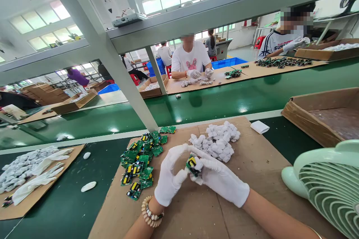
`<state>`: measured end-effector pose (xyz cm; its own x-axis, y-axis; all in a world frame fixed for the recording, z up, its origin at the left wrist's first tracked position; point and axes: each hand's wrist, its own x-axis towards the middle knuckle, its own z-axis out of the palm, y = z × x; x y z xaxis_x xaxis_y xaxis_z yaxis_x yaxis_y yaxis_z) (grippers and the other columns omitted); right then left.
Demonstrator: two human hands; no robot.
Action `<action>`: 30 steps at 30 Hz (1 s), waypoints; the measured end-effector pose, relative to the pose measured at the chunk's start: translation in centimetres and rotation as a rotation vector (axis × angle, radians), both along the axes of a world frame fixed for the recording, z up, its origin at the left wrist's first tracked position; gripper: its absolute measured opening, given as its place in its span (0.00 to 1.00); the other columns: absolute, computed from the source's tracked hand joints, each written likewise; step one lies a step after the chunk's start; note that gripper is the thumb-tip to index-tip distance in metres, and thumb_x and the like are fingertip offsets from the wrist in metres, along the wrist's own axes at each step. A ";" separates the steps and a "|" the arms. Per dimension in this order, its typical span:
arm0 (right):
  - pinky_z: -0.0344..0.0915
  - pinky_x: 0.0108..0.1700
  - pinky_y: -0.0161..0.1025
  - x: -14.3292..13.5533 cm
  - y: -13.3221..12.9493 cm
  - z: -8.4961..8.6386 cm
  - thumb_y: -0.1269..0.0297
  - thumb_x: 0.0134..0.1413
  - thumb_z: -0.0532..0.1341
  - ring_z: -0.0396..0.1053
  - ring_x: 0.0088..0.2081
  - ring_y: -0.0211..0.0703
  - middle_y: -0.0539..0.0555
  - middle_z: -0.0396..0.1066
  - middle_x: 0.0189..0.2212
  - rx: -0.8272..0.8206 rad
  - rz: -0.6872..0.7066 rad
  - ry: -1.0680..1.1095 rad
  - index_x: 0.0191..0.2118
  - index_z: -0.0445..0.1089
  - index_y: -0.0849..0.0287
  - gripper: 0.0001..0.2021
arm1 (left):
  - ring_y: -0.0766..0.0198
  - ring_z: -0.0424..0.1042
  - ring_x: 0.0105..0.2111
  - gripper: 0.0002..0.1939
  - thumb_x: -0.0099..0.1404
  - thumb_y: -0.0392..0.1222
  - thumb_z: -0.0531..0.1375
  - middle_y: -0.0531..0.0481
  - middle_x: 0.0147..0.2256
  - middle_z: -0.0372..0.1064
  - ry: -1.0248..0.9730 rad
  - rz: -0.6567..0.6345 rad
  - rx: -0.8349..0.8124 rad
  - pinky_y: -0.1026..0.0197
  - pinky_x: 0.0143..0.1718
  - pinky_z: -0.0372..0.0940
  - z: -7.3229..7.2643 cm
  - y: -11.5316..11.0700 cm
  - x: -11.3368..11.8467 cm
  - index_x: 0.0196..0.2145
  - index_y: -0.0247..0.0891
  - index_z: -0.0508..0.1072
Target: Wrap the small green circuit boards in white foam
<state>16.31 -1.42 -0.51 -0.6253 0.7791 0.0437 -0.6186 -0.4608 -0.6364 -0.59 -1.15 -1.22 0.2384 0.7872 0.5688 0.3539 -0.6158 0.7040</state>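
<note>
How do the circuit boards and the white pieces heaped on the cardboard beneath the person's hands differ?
The circuit boards are green with yellow and dark components; the white pieces are plain. The circuit boards lie on the left, the white pieces further right. Both lie loosely heaped on the brown cardboard.

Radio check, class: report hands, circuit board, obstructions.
Left hand gloved, at circuit board; right hand gloved, holding it. Board partly covered, yellow part showing. No obstruction seen; fan right, apart from hands.
</note>
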 end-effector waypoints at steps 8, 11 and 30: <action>0.60 0.46 0.42 0.0 -0.4 0.5 0.56 0.55 0.62 0.63 0.43 0.45 0.54 0.66 0.43 0.129 -0.029 0.022 0.52 0.66 0.51 0.18 | 0.57 0.66 0.48 0.19 0.64 0.41 0.56 0.44 0.47 0.67 0.174 0.044 0.273 0.53 0.48 0.64 -0.7 -0.6 1.0 0.53 0.43 0.63; 0.61 0.47 0.41 0.0 -0.4 0.5 0.56 0.53 0.64 0.63 0.43 0.44 0.53 0.65 0.45 0.117 -0.059 0.004 0.52 0.66 0.50 0.20 | 0.53 0.61 0.53 0.27 0.61 0.44 0.59 0.40 0.52 0.63 0.216 0.002 0.178 0.48 0.53 0.61 -0.6 -1.0 1.2 0.57 0.40 0.58; 0.60 0.52 0.47 -0.8 -0.9 -1.2 0.48 0.48 0.65 0.65 0.43 0.47 0.57 0.67 0.44 0.223 -0.280 -0.246 0.60 0.57 0.52 0.34 | 0.55 0.68 0.45 0.24 0.57 0.53 0.62 0.44 0.42 0.71 0.160 -0.005 0.262 0.52 0.44 0.68 -0.3 -0.3 1.4 0.48 0.41 0.68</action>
<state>15.51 -2.31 -1.72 -0.4041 0.9086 0.1057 -0.5172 -0.1317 -0.8456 0.77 -1.45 -1.54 0.3447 0.6173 0.7072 0.4436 -0.7711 0.4569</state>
